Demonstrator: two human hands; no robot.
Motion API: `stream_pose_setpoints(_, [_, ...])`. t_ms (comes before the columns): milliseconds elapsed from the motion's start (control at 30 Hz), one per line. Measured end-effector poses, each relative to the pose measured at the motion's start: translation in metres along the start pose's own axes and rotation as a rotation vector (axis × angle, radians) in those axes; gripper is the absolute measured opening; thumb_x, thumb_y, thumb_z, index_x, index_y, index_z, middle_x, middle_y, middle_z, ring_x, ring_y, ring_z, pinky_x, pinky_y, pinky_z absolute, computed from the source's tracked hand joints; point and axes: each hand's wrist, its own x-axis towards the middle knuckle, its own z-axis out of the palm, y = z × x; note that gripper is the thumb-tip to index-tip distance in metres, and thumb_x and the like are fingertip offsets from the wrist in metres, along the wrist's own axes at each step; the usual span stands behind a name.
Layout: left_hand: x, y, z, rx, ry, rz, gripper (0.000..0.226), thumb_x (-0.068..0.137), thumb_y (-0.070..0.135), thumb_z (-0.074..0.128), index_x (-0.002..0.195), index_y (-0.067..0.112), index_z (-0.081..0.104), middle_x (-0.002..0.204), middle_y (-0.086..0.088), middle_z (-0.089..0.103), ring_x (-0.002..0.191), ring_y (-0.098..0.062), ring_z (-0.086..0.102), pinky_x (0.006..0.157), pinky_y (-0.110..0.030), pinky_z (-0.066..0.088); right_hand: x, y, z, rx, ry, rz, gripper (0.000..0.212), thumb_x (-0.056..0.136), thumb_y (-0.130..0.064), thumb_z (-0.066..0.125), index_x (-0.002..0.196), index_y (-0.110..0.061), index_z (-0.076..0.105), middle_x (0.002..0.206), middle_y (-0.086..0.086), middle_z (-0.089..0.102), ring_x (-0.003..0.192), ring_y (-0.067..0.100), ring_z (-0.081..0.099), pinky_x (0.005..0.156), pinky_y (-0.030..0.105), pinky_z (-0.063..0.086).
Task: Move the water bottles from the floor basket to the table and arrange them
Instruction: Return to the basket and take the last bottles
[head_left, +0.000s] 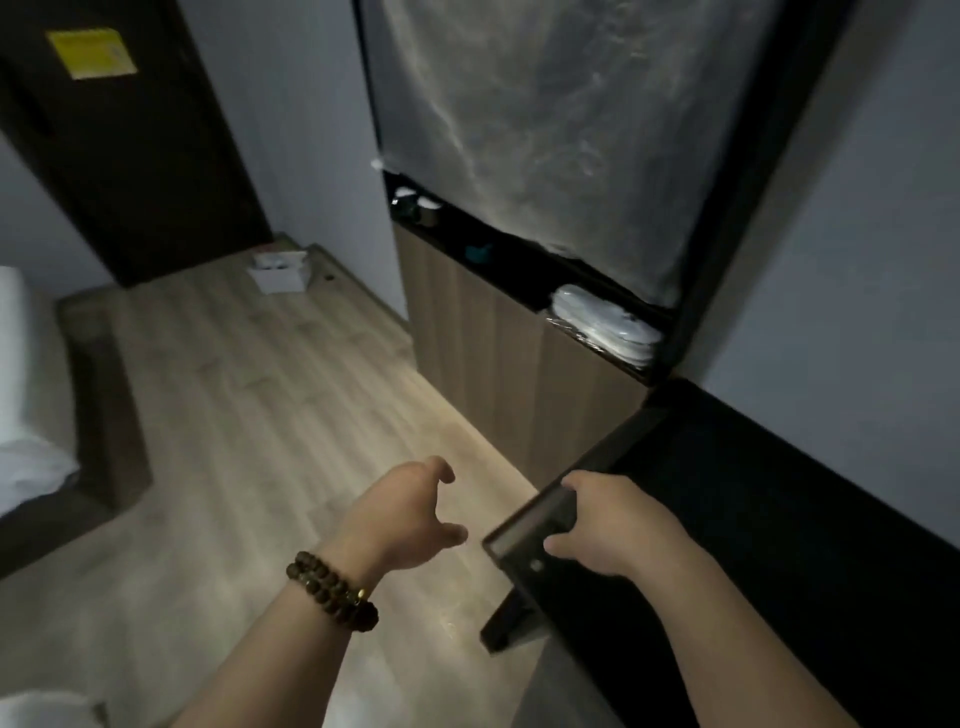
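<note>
Our right hand (597, 525) gripped the corner edge of the black flat table (753, 519), fingers curled around it. Our left hand (410, 519) hung loosely curled and empty. The water bottles and the basket were not in view. In such dim light, we judged, we could overlook them.

A dim bedroom: a bed (23, 395) with white linen stood at the left, a dark door (140, 171) bore a yellow notice (92, 53), and wood-look flooring (249, 374) ran to a built-in cabinet (483, 353) holding folded white linens (602, 327).
</note>
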Motion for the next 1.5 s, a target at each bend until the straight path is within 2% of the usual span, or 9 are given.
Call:
stream_pose_setpoints(100, [0.006,-0.071,-0.027,-0.058,0.024,-0.081,0.068,0.086,0.047,0.077,0.143,0.026,0.048,0.132,0.006,0.059,0.101,-0.011,0.060,0.085,-0.026,0.052,0.031,-0.075,0.019,-0.090,-0.001,-0.070,0.057,0.082,-0.049,0.075,0.131,-0.026,0.056,0.126,-0.001,0.066,0.108,0.021,0.066,0.092,0.041,0.057])
stream_pose_setpoints(233, [0.009,-0.144,-0.057,-0.138,0.055,-0.178,0.063,0.090,0.052,0.071,0.142,0.024,0.050,0.136,0.004,0.058,0.109,-0.013,0.063,0.092,-0.028,0.053,0.067,-0.159,0.031,-0.152,-0.025,-0.142,0.066,0.090,-0.053,0.068,0.145,-0.023,0.048,0.138,0.001,0.060,0.120,0.023,0.061,0.097,0.042,0.054])
stream_pose_setpoints(300, [0.014,-0.173,-0.068,-0.161,0.069,-0.219,0.061,0.091,0.052,0.069,0.142,0.025,0.051,0.137,0.005,0.058,0.110,-0.013,0.063,0.092,-0.028,0.053,0.088,-0.192,0.037,-0.155,-0.037,-0.169,0.065,0.093,-0.053,0.063,0.148,-0.024,0.046,0.139,0.001,0.058,0.119,0.023,0.061,0.096,0.042,0.055])
stream_pose_setpoints(533, [0.067,-0.263,-0.106,-0.198,0.082,-0.333,0.053,0.093,0.035,0.069,0.142,0.025,0.052,0.138,0.004,0.059,0.113,-0.013,0.063,0.089,-0.024,0.051,0.184,-0.292,0.045,-0.256,-0.087,-0.235,0.063,0.096,-0.054,0.058,0.149,-0.024,0.045,0.136,0.003,0.062,0.123,0.027,0.059,0.097,0.044,0.054])
stream_pose_setpoints(733, [0.162,-0.332,-0.168,-0.191,0.125,-0.388,0.052,0.095,0.039,0.068,0.142,0.023,0.052,0.138,0.002,0.059,0.114,-0.015,0.063,0.092,-0.026,0.051,0.299,-0.379,0.023,-0.262,-0.096,-0.300,0.065,0.096,-0.058,0.056,0.149,-0.023,0.045,0.133,0.003,0.063,0.123,0.028,0.060,0.097,0.045,0.054])
stream_pose_setpoints(967, [0.293,-0.401,-0.279,-0.190,0.185,-0.468,0.051,0.095,0.039,0.068,0.141,0.024,0.054,0.137,0.003,0.060,0.115,-0.014,0.063,0.095,-0.029,0.053,0.439,-0.499,-0.043,-0.274,-0.076,-0.388,0.064,0.097,-0.062,0.051,0.145,-0.021,0.050,0.135,0.007,0.064,0.129,0.030,0.057,0.101,0.044,0.050])
stream_pose_setpoints(1133, [0.361,-0.455,-0.336,-0.244,0.240,-0.513,0.048,0.095,0.039,0.068,0.139,0.027,0.055,0.135,0.004,0.061,0.111,-0.014,0.064,0.096,-0.031,0.054,0.514,-0.584,-0.074,-0.317,-0.093,-0.440,0.063,0.098,-0.062,0.049,0.145,-0.020,0.050,0.135,0.007,0.064,0.126,0.030,0.060,0.100,0.045,0.052])
stream_pose_setpoints(1300, [0.432,-0.542,-0.370,-0.334,0.199,-0.550,0.051,0.095,0.043,0.067,0.141,0.027,0.052,0.138,0.004,0.059,0.106,-0.012,0.065,0.094,-0.030,0.054,0.602,-0.678,-0.078,-0.360,-0.106,-0.482,0.063,0.098,-0.062,0.050,0.146,-0.021,0.050,0.136,0.008,0.064,0.128,0.030,0.058,0.100,0.043,0.051])
stream_pose_setpoints(1500, [0.531,-0.659,-0.441,-0.339,0.146,-0.525,0.049,0.097,0.041,0.064,0.141,0.024,0.053,0.139,0.002,0.058,0.121,-0.016,0.060,0.096,-0.025,0.049,0.707,-0.809,-0.084,-0.396,-0.113,-0.474,0.063,0.100,-0.063,0.044,0.143,-0.018,0.053,0.138,0.009,0.063,0.128,0.029,0.059,0.101,0.041,0.051])
